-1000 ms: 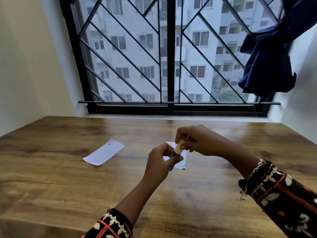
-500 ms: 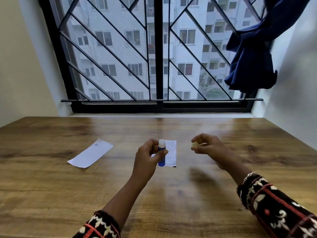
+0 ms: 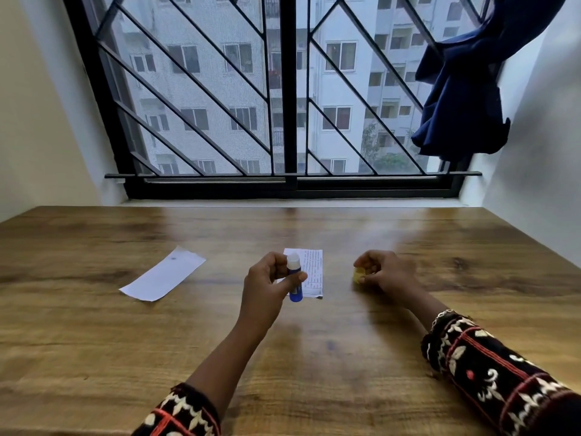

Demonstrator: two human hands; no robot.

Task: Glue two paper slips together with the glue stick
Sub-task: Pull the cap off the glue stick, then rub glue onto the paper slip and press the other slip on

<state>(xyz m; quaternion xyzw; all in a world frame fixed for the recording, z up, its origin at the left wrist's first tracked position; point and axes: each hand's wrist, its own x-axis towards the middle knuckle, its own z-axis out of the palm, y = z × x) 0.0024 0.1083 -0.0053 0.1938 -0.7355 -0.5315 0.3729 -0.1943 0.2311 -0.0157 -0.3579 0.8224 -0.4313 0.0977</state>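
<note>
My left hand (image 3: 267, 284) holds a blue glue stick (image 3: 295, 280) upright, its white tip bare. It hovers over the near left part of a printed paper slip (image 3: 312, 272) lying flat at the table's middle. My right hand (image 3: 385, 272) is low over the table to the right of that slip, fingers pinched on the small yellow cap (image 3: 358, 275). A second, blank white slip (image 3: 163, 274) lies apart to the left, angled on the wood.
The wooden table (image 3: 314, 357) runs back to a sill under a barred window (image 3: 289, 89). A dark blue curtain (image 3: 462, 99) hangs bunched at the upper right. Walls close in on both sides.
My right hand pulled the yellow cap off the glue stick and carried it to the right and down toward the table. The left hand kept the stick upright over the printed slip.
</note>
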